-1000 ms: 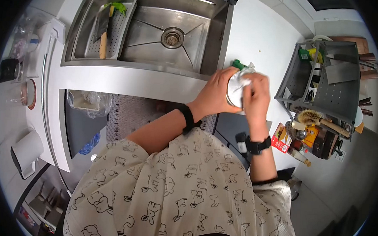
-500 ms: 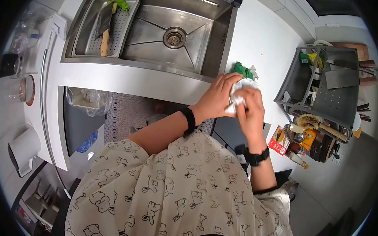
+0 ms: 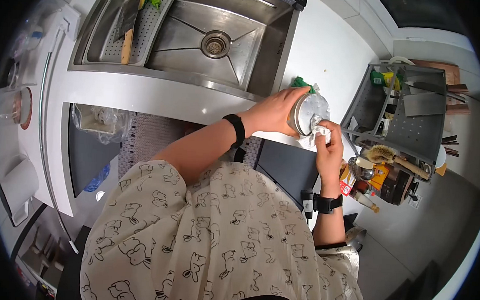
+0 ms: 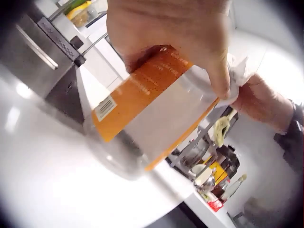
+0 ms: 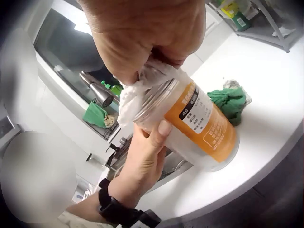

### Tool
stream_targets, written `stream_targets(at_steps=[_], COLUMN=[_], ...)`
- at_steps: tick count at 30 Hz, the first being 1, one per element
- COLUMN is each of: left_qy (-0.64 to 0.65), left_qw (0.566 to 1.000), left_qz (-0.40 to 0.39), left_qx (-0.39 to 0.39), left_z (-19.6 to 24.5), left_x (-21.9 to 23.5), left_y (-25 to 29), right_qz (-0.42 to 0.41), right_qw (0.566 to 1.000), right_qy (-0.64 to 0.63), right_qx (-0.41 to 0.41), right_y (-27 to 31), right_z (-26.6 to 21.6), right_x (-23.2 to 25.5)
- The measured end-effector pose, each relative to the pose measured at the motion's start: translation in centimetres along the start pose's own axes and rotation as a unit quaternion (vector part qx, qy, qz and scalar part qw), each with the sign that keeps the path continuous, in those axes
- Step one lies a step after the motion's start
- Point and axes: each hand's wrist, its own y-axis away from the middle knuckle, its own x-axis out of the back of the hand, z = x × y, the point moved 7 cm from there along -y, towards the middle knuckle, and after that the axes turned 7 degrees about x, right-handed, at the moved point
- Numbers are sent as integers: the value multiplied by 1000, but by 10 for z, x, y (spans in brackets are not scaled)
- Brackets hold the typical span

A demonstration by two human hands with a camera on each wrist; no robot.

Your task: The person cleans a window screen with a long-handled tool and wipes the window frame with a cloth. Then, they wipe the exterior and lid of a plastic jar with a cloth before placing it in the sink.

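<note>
My left hand [image 3: 274, 111] grips a clear plastic jar [image 5: 183, 145] near its top, fingers and thumb round it. An orange label [image 4: 152, 78] with a barcode wraps the jar, which leans over the white counter. Its round silvery top [image 3: 314, 106] faces up toward me in the head view. Between thumb and fingers, my right hand [image 3: 331, 149] pinches a crumpled white tissue [image 5: 132, 102] against the rim. In the head view the tissue bunches at the near right edge of the top. A green cloth [image 5: 229, 104] lies on the counter behind the jar.
Left of the hands is a steel sink [image 3: 201, 58], with a cleaver [image 3: 128, 30] in its perforated tray. On the right stands a grey rack [image 3: 415, 116] with knives. A brush [image 3: 394, 158], bottles and a red packet sit near the counter's right end.
My right hand has moved the tissue from over the jar's top to its near right edge, uncovering the silvery surface. The left hand keeps its grip on the jar. The head view has shifted slightly.
</note>
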Motion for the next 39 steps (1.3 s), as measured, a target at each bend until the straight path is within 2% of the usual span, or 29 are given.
stream_targets(at_steps=[1, 2, 4, 5, 6, 8, 9, 11, 12, 14, 15, 16, 18, 19, 20, 22, 23, 24, 26, 27, 28, 30, 31, 32, 33, 34, 36, 38, 39], left_qy=[-23, -23, -63, 8, 7, 132, 128, 241, 237, 424, 455, 449, 627, 590, 583, 715, 672, 669, 616, 521, 514, 636, 626, 624, 594, 559, 563, 493, 505], left_qw=[997, 997, 996, 982, 982, 943, 943, 928, 929, 865, 849, 853, 718, 760, 766, 626, 669, 675, 715, 773, 777, 705, 714, 715, 742, 767, 761, 796, 783], left_qz=[-63, -59, -50, -123, -124, -224, -225, -204, -203, -166, -130, -131, -158, -109, -107, -184, -173, -169, -144, -64, -71, -92, -78, -80, -34, 14, 8, 16, 11], left_qx=[43, 40, 51, 139, 141, 206, 207, 198, 197, 212, 234, 233, 257, 249, 250, 253, 266, 261, 296, 357, 357, 300, 305, 305, 310, 313, 323, 351, 362], left_z=[1, 9, 29, 35, 36, 31, 29, 29, 30, 39, 41, 39, 31, 25, 19, 16, 9, 7, 11, 13, 12, 8, 6, 7, 1, -4, -18, -13, -5], left_x=[0, 6, 17, 22, 22, 11, 10, 8, 6, 5, 5, 2, -11, -6, 1, 7, 13, 13, 2, 3, -1, -15, -12, -11, -2, 12, 22, 29, 24], left_y=[-6, -10, -12, -11, -9, 1, 5, 13, 16, 23, 21, 18, 18, 19, 16, 13, 11, 6, 10, 19, 20, 13, 12, 12, 13, 14, 10, 11, 14], right_qz=[12, 23, 85, 104, 103, 49, 51, 19, 20, 91, 124, 128, 77, 65, 48, -33, -54, -41, -37, -34, -22, -5, 3, 8, 11, -13, -109, -120, -128], right_qw=[997, 990, 977, 968, 956, 966, 965, 980, 980, 986, 984, 982, 983, 988, 992, 987, 989, 990, 980, 979, 980, 982, 982, 984, 982, 985, 980, 978, 976], right_qy=[-38, -77, -176, -224, -275, -253, -257, -169, -171, -101, -82, -87, -51, -62, -72, -90, -39, -76, -16, 25, -7, -32, -31, -88, -146, -116, -75, -47, -19], right_qx=[-58, -115, -86, -42, -20, 18, 19, 99, 103, 97, 101, 104, 161, 126, 91, 126, 129, 113, 192, 201, 200, 188, 187, 153, 120, 128, 146, 163, 175], right_y=[1, 2, 1, -1, -2, -1, 1, 3, 3, 3, -3, -8, -15, -14, -7, 19, 26, 28, 12, -1, -17, -42, -43, -43, -44, -30, 4, 6, 10], right_z=[8, 16, 17, 10, 3, -18, -23, -43, -47, -53, -63, -63, -73, -69, -64, -72, -81, -74, -82, -82, -80, -74, -72, -64, -59, -63, -67, -70, -71], right_x=[6, 14, 32, 39, 42, 38, 37, 32, 29, 28, 27, 24, 10, 8, 6, -19, -27, -29, -24, -20, -14, -8, -8, -13, -19, -25, -46, -45, -44])
